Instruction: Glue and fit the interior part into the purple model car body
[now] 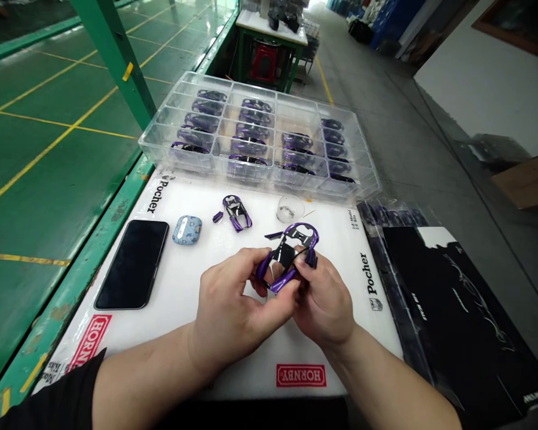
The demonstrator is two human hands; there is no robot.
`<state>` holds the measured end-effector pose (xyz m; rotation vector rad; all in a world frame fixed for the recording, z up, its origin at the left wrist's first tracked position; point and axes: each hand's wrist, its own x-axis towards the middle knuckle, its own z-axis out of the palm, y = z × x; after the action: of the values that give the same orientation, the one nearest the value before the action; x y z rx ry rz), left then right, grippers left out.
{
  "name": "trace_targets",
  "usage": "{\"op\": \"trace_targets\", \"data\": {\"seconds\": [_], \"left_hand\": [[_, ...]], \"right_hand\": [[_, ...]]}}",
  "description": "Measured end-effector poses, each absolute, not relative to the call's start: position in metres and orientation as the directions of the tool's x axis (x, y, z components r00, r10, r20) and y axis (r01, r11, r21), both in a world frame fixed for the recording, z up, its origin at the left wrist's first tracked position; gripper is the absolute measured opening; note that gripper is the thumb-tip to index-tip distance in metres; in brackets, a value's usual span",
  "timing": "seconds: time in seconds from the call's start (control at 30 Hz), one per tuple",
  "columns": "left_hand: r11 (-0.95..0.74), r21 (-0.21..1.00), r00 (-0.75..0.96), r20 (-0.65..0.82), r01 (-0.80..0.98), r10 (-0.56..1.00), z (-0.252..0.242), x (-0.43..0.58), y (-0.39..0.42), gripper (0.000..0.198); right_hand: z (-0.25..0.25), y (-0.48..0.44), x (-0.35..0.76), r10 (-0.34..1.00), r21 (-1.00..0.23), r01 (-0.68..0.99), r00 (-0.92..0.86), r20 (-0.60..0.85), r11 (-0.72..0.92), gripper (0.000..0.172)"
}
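Both hands hold one purple and black model car body (285,254) above the white work surface. My left hand (237,304) grips its lower left side, thumb near the lower end. My right hand (325,295) has its fingers closed on the right side, beside a dark part. A thin dark piece sticks out at the body's upper left. Behind the hands, a second purple car body (237,213) lies on the surface with a small purple part (217,217) to its left. A small clear round cup (290,209) with tiny bits inside stands behind the held body.
A clear divided tray (372,179) holding several purple car bodies spans the back. On the left lie a black phone (132,264) and a blue patterned case (187,230). A black printed box (466,316) is at the right; a green post (116,60) rises at the back left.
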<state>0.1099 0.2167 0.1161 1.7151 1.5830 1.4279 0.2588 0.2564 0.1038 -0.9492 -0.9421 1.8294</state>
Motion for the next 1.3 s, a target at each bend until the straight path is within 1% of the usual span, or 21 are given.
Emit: {"op": "trace_targets", "data": {"seconds": [0.1, 0.2, 0.3, 0.37, 0.43, 0.5, 0.57, 0.63, 0.67, 0.73, 0.8, 0.87, 0.9, 0.97, 1.03, 1.13, 1.17, 1.23, 1.3], "left_hand": [[-0.263, 0.841, -0.170, 0.380, 0.473, 0.909, 0.115, 0.111, 0.217, 0.024], [-0.228, 0.883, -0.180, 0.324, 0.411, 0.929, 0.111, 0.113, 0.218, 0.024], [-0.126, 0.958, -0.184, 0.176, 0.257, 0.967, 0.108, 0.112, 0.220, 0.022], [-0.042, 0.989, -0.169, 0.066, 0.138, 0.983, 0.107, 0.111, 0.223, 0.021], [0.033, 0.999, -0.149, -0.031, 0.016, 0.988, 0.107, 0.108, 0.227, 0.022], [0.097, 0.991, -0.137, -0.110, -0.097, 0.984, 0.106, 0.105, 0.232, 0.025], [0.148, 0.966, -0.109, -0.175, -0.214, 0.979, 0.105, 0.103, 0.237, 0.028], [0.207, 0.913, -0.032, -0.233, -0.351, 0.972, 0.103, 0.101, 0.241, 0.035], [0.244, 0.872, 0.023, -0.259, -0.424, 0.966, 0.103, 0.101, 0.242, 0.038], [0.322, 0.774, 0.140, -0.295, -0.545, 0.945, 0.103, 0.102, 0.243, 0.041], [0.386, 0.687, 0.240, -0.304, -0.615, 0.922, 0.105, 0.103, 0.242, 0.038], [0.431, 0.631, 0.313, -0.297, -0.645, 0.902, 0.108, 0.105, 0.240, 0.034], [0.448, 0.614, 0.339, -0.294, -0.650, 0.894, 0.110, 0.105, 0.239, 0.033], [0.479, 0.591, 0.380, -0.294, -0.649, 0.877, 0.112, 0.105, 0.237, 0.030], [0.505, 0.579, 0.409, -0.299, -0.640, 0.862, 0.112, 0.105, 0.237, 0.030], [0.546, 0.578, 0.445, -0.322, -0.607, 0.836, 0.110, 0.105, 0.238, 0.035], [0.549, 0.593, 0.445, -0.330, -0.589, 0.833, 0.109, 0.105, 0.238, 0.039], [0.507, 0.672, 0.397, -0.328, -0.539, 0.857, 0.108, 0.105, 0.239, 0.045], [0.388, 0.792, 0.270, -0.289, -0.472, 0.918, 0.107, 0.105, 0.238, 0.042]], "right_hand": [[0.103, 0.255, 0.255, 0.915, -0.840, -0.397, -0.313, -0.256, -0.370, 0.030], [0.102, 0.256, 0.252, 0.921, -0.843, -0.397, -0.288, -0.262, -0.364, 0.029], [0.101, 0.258, 0.253, 0.911, -0.833, -0.396, -0.310, -0.273, -0.385, 0.037], [0.100, 0.261, 0.258, 0.891, -0.824, -0.390, -0.364, -0.272, -0.411, 0.044], [0.101, 0.265, 0.265, 0.868, -0.836, -0.363, -0.433, -0.241, -0.413, 0.045], [0.103, 0.268, 0.273, 0.852, -0.872, -0.310, -0.484, -0.199, -0.379, 0.043], [0.104, 0.270, 0.282, 0.864, -0.926, -0.223, -0.474, -0.169, -0.303, 0.040], [0.103, 0.272, 0.290, 0.914, -0.978, -0.123, -0.390, -0.110, -0.170, 0.040], [0.102, 0.273, 0.293, 0.945, -0.994, -0.077, -0.323, -0.052, -0.081, 0.040], [0.100, 0.277, 0.298, 0.981, -0.993, 0.008, -0.159, 0.116, 0.119, 0.043], [0.098, 0.282, 0.302, 0.960, -0.956, 0.085, -0.015, 0.280, 0.280, 0.038], [0.099, 0.287, 0.304, 0.927, -0.922, 0.127, 0.038, 0.373, 0.365, 0.023], [0.101, 0.289, 0.305, 0.918, -0.911, 0.138, 0.029, 0.395, 0.387, 0.020], [0.104, 0.291, 0.307, 0.905, -0.890, 0.173, -0.034, 0.423, 0.423, 0.022], [0.109, 0.291, 0.309, 0.885, -0.854, 0.231, -0.102, 0.455, 0.466, 0.019], [0.113, 0.289, 0.310, 0.860, -0.811, 0.290, -0.126, 0.494, 0.508, 0.015], [0.113, 0.288, 0.311, 0.861, -0.810, 0.294, -0.116, 0.496, 0.507, 0.015], [0.114, 0.287, 0.310, 0.867, -0.819, 0.292, -0.091, 0.490, 0.494, 0.016], [0.113, 0.287, 0.310, 0.871, -0.826, 0.287, -0.072, 0.486, 0.485, 0.017]]}}
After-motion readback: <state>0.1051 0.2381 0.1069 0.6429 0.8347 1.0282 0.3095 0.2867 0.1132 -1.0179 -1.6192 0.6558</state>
